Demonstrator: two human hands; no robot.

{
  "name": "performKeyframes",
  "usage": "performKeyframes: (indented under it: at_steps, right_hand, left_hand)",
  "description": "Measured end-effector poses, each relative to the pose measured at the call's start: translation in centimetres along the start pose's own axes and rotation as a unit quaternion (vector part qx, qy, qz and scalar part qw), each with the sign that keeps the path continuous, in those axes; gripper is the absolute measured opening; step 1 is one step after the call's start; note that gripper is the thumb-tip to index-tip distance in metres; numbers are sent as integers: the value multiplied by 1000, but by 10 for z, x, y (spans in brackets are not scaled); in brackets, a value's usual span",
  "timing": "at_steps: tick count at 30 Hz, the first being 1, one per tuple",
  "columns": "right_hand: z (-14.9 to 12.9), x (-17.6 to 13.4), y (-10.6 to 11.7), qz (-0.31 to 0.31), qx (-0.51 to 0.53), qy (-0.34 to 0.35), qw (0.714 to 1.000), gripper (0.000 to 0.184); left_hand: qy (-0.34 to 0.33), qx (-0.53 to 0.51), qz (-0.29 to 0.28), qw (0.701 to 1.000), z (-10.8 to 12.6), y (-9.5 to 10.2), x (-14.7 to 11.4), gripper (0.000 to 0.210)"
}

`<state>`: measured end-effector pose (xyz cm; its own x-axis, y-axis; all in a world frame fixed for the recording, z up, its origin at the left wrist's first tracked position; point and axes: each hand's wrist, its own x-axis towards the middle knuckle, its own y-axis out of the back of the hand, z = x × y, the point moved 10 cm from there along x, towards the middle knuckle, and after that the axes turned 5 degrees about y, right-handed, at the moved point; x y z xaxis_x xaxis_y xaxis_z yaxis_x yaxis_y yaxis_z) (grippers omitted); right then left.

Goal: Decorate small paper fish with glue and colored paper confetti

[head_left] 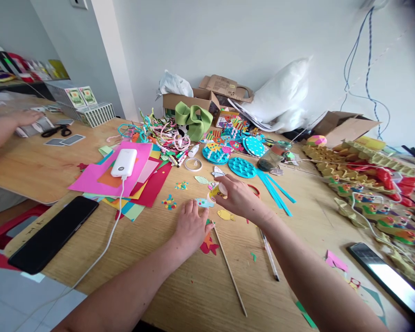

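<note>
My right hand (237,196) is closed round a yellow and white glue stick (219,190), its lower end down at a light blue paper fish (204,203) with coloured dots. Spread on the table, the fingers of my left hand (192,227) touch the near edge of that fish. A yellow paper fish (225,215) lies just below my right hand. Red and orange paper fish (209,244) sit beside my left hand, partly overlapping. Beyond the hands are a green paper fish (202,180) and piles of small paper dots (168,202).
A thin wooden stick (230,269) and a pen (270,258) lie nearer me. Coloured paper sheets with a white power bank (124,163) are at left, its cable trailing past a black phone (55,233). Egg-carton crafts (383,203) fill the right. Another person's hand (24,117) is far left.
</note>
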<state>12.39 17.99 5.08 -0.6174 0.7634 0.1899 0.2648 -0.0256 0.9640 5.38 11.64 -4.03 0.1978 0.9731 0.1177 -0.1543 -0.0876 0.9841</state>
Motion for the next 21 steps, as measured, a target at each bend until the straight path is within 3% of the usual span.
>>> performKeyframes:
  at_steps: [5, 21]
  right_hand:
    - [-3, -2, -1, -24, 1, -2, 1000, 42]
    - [-2, -1, 1, -15, -6, -11, 1000, 40]
  left_hand:
    - [2, 3, 2, 1000, 0, 0, 0, 47]
    - [-3, 3, -7, 1000, 1, 2, 0, 50]
